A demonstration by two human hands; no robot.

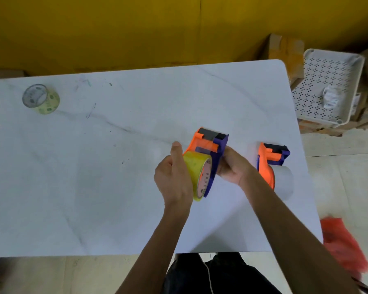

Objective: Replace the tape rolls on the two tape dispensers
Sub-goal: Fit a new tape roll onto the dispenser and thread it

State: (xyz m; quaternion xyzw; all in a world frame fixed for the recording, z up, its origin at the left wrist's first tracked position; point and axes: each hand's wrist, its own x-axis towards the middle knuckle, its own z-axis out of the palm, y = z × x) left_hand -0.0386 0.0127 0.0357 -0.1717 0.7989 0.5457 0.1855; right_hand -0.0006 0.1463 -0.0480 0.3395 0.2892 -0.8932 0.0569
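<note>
Both hands meet right of the frame's centre, above the white table: the left hand curls round a yellow tape roll, thumb up, while the right hand grips the purple side of the held dispenser. The roll sits against the dispenser's hub, seemingly being pressed on or seated. To do this well, the person likely needs to keep the roll square to the hub, push evenly from its outer face, and steady the frame with the right hand so nothing twists. A second dispenser lies at the table's right edge with a pale roll beside it; a nearly spent roll stands at upper left
</note>
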